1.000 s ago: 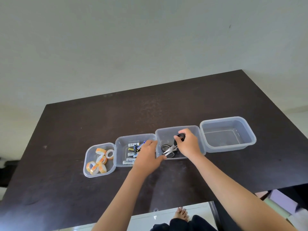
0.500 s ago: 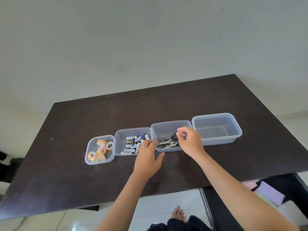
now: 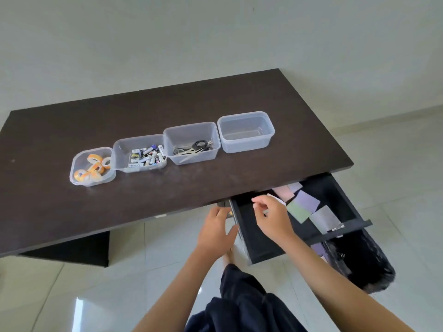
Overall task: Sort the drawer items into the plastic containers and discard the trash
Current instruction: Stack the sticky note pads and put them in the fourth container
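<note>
Reaching into the open drawer [image 3: 254,226], the right hand [image 3: 273,218] hovers over its inner left part, fingers loosely curled; whether they pinch anything I cannot tell. The paper notes [image 3: 303,206] lie just beyond and right of those fingers, strewn toward the drawer's far right corner, so the right hand is nearer. The left hand [image 3: 217,232] rests relaxed at the drawer's left edge. On the table [image 3: 72,212], the rightmost container [image 3: 247,144] stands unfilled.

I see print on the batteries [image 3: 146,157] in the second container [image 3: 124,146], too small to read.
</note>
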### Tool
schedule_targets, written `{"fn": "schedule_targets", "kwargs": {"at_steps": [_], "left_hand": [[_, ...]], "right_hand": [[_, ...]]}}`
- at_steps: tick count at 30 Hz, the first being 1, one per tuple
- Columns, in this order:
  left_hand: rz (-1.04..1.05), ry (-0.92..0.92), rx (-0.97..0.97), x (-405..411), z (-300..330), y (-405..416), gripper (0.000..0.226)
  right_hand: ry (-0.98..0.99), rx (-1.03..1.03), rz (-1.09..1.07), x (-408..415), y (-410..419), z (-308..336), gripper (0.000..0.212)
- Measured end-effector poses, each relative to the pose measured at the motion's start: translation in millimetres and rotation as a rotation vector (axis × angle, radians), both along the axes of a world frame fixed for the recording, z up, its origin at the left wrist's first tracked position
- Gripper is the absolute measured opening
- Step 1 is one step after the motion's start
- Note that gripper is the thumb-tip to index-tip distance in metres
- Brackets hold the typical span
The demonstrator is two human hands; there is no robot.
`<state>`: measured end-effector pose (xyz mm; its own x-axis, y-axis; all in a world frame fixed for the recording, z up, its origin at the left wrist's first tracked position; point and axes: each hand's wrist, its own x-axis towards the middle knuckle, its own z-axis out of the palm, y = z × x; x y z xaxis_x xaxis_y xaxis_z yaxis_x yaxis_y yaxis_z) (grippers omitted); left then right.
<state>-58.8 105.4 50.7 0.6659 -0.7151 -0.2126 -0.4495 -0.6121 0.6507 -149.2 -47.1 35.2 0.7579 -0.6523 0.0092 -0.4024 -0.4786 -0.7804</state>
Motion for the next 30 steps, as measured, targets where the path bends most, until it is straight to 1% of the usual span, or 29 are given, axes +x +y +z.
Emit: {"fn": "schedule_targets", "kwargs": {"at_steps": [3, 8, 12, 17, 21, 23, 26, 28, 30], "left_hand": [[-0.036, 0.05, 0.042, -23.6, -9.0, -17.0, 0.05], [-0.04, 0.11, 0.105, -39.3, -21.9, -60.5, 0.053], [0.003, 0.161, 0.182, -42.6, -39.2, -103.9, 0.055], [0.071, 0.217, 0.287, -49.0, -73.1, -157.8, 0.059], [0.185, 0.217, 0.31, -49.1, -99.5, -192.0, 0.067], [0.217, 0.21, 0.327, -46.3, -112.3, -204.3, 0.07], [0.287, 0.249, 0.368, -44.5, -123.9, -214.6, 0.064], [0.342, 0.237, 0.394, -45.7, -127.7, -218.0, 0.061], [0.402, 0.239, 0.4, -47.8, -129.6, -219.8, 0.059]], "right_hand": [[0.065, 0.031, -0.046, -36.5, -13.1, -10.6, 0.018], [0.181, 0.01, -0.091, -71.8, -60.4, -23.4, 0.02], [0.379, 0.035, -0.1, -85.4, -114.7, -36.5, 0.025], [0.616, 0.057, -0.037, -98.8, -175.5, -59.5, 0.035], [0.798, 0.031, 0.057, -103.0, -203.3, -77.5, 0.043], [0.863, 0.028, 0.116, -103.6, -212.2, -84.8, 0.044], [0.904, 0.082, 0.23, -103.6, -220.9, -94.4, 0.045], [0.912, 0.104, 0.305, -103.7, -225.3, -98.6, 0.044], [0.918, 0.102, 0.337, -104.2, -229.7, -101.2, 0.042]]}}
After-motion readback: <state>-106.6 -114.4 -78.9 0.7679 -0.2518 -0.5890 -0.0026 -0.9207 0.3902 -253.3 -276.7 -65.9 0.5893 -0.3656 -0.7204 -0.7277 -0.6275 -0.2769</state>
